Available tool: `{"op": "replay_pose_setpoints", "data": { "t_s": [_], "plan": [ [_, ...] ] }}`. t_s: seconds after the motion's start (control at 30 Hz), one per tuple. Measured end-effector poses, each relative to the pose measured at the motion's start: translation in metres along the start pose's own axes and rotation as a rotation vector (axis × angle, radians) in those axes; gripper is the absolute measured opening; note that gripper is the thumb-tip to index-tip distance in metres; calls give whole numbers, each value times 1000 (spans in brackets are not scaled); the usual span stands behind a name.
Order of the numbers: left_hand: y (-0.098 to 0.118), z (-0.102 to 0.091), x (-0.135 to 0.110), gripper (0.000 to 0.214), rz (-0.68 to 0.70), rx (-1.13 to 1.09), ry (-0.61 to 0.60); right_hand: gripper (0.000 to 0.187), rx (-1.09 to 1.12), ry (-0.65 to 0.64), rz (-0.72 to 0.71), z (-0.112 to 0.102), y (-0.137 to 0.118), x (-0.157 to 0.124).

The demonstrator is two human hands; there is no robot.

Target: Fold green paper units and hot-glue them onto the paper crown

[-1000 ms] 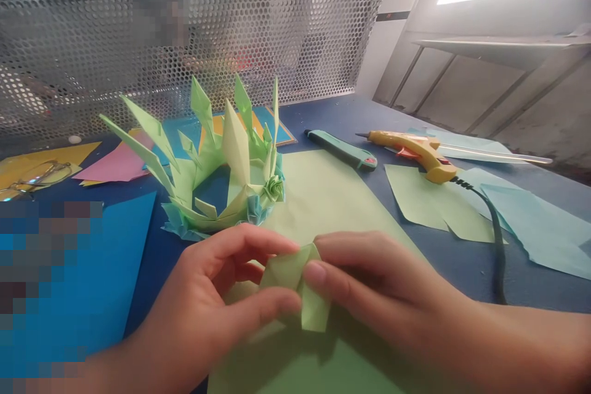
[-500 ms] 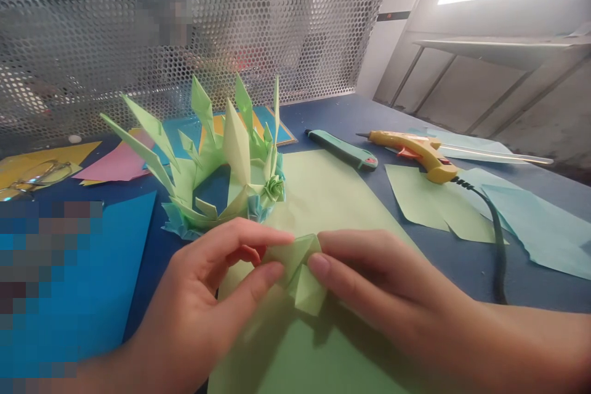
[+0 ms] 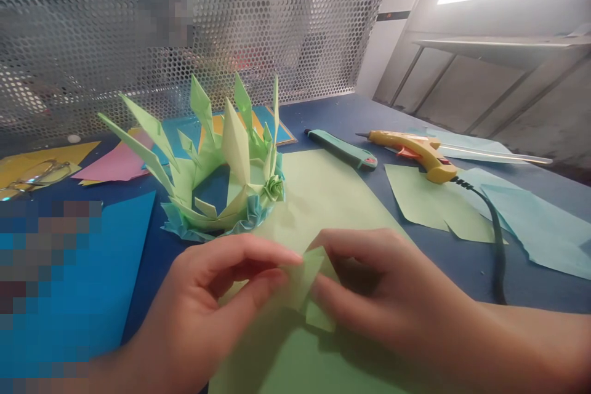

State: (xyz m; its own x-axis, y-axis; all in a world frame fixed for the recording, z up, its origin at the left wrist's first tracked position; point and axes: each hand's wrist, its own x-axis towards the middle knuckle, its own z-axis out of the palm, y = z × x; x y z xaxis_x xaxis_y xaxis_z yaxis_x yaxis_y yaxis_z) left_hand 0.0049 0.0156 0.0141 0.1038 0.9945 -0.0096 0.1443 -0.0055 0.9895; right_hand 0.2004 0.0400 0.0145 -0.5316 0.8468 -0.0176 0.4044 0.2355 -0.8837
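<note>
Between my two hands is a small folded piece of light green paper (image 3: 308, 280), slightly blurred. My left hand (image 3: 207, 301) pinches its left side between thumb and index finger. On the right side, the thumb and fingers of my right hand (image 3: 388, 295) are closed on the same piece; some fingertips are hidden behind it. Under both hands lies a large light green paper sheet (image 3: 332, 191). Just beyond my left hand stands a green paper crown (image 3: 194, 197) with tall pointed spikes, a blue ruffled lower edge and a green paper rose (image 3: 274, 188).
A green utility knife (image 3: 341, 149) and a yellow glue gun (image 3: 415, 151) with a black cord (image 3: 497, 246) lie to the right, among green and pale blue paper pieces (image 3: 545, 228). At left are a blue sheet (image 3: 132, 246), pink paper (image 3: 117, 157) and glasses (image 3: 41, 173). A perforated metal panel (image 3: 258, 18) stands behind.
The folded green paper has moved slightly down and to the right and has turned a little. Both hands have shifted with it, keeping their pinch.
</note>
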Motion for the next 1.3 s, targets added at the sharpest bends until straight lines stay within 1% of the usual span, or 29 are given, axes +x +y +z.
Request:
{"op": "replay_pose_setpoints", "data": {
  "t_s": [0.1, 0.23, 0.3, 0.4, 0.47, 0.63, 0.73, 0.83, 0.93, 0.97, 1.07, 1.17, 1.27, 1.3],
  "plan": [
    [3, 0, 4, 23, 15, 29, -20, 20, -2, 10, 10, 1, 0, 0],
    [3, -1, 6, 26, 27, 46, -41, 16, -16, 49, -2, 0, 0, 0],
    [1, -1, 4, 22, 26, 39, -55, 16, -38, 85, -32, -1, 0, 0],
    [-2, -1, 1, 6, 41, -34, -84, 18, -97, 134, -92, -1, 0, -1],
    [-4, -1, -1, 9, 34, -92, -104, 18, -123, 140, -122, 0, 0, -2],
    [-4, -2, -1, 24, -65, -146, -137, 16, -92, 150, -181, 3, 3, -5],
    [-1, -2, 0, 25, -167, -258, -151, 18, -113, 161, -257, 2, 4, -8],
    [1, 0, 0, 29, -251, -276, -186, 17, -130, 133, -311, 0, 1, -9],
    [1, 1, 1, 25, -272, -286, -275, 15, -83, 117, -282, -2, 1, -8],
    [1, 2, 1, 23, -269, -285, -287, 15, -61, 110, -278, -2, 2, -7],
    [0, 1, 2, 20, -264, -267, -272, 12, -27, 94, -275, -3, 4, -3],
    [0, 0, 3, 23, -294, -278, -240, 9, 6, 97, -253, -4, 4, 0],
    [-1, -1, 5, 23, -289, -292, -174, 6, 69, 89, -191, -6, 2, 1],
    [-2, -1, 5, 23, -275, -296, -171, 5, 93, 83, -166, -7, 2, 2]
  ]
}}
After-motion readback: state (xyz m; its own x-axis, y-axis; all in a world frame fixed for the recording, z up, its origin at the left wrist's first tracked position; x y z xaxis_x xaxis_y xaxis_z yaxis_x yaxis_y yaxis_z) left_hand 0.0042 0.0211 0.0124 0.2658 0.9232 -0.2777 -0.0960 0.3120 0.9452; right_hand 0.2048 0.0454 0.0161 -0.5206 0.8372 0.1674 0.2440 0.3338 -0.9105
